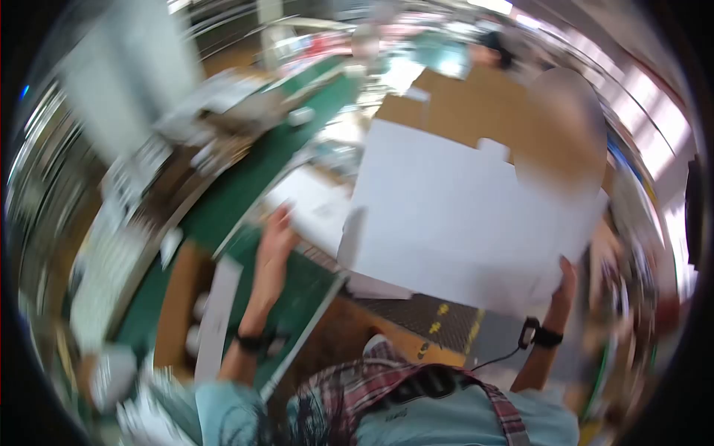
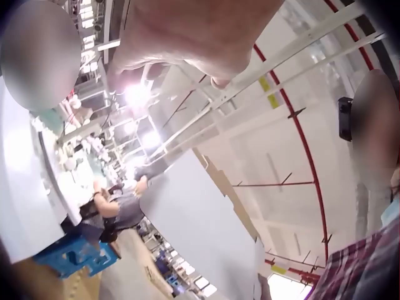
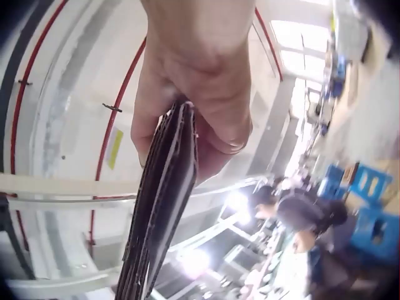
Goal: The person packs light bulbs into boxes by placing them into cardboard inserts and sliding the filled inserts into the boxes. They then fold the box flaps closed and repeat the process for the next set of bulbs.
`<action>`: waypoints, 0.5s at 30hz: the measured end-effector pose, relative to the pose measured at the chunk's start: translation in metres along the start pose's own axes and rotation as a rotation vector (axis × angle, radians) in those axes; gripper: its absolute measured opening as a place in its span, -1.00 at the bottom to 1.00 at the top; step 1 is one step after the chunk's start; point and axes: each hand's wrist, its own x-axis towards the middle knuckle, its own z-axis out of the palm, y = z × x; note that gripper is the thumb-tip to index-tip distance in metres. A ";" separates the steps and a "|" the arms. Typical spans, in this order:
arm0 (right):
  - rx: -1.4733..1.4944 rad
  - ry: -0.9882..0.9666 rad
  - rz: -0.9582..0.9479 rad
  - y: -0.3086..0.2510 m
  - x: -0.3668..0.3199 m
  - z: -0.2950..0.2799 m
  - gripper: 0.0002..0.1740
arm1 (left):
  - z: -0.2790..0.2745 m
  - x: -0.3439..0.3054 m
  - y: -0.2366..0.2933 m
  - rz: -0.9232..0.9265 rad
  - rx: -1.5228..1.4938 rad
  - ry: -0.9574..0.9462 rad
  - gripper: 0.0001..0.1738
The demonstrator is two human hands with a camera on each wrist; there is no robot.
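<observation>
Several layers of flat cardboard (image 3: pixel 159 200), white on one face with brown flaps, are pinched at the edge between the thumb and fingers of my right hand (image 3: pixel 197 100). In the head view this white cardboard sheet (image 1: pixel 461 215) is raised in front of my body, with my right hand (image 1: pixel 567 286) at its lower right corner. My left hand (image 1: pixel 274 253) is off to the sheet's left, holding nothing, over the green table. Seen from the left wrist, the left hand (image 2: pixel 187 37) fills the top, apart from the cardboard (image 2: pixel 200 225).
A long green table (image 1: pixel 223 201) runs along the left, with an open brown box (image 1: pixel 178 312) near me. White flat pieces (image 1: pixel 316 212) lie beyond my left hand. Another person (image 3: pixel 312 219) works near blue plastic stools (image 3: pixel 375 225). A dark mat with yellow marks (image 1: pixel 439 320) covers the floor.
</observation>
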 end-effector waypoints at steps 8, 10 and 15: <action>0.195 -0.740 0.121 -0.022 0.007 0.324 -0.31 | -0.081 -0.196 0.106 -0.082 0.181 0.594 -0.50; 0.149 -0.968 0.155 -0.019 -0.001 0.379 -0.35 | -0.090 -0.262 0.114 -0.023 0.164 0.917 -0.56; 0.061 -1.710 0.175 -0.035 -0.196 0.523 -0.66 | -0.174 -0.491 0.092 -0.128 0.761 1.604 -0.57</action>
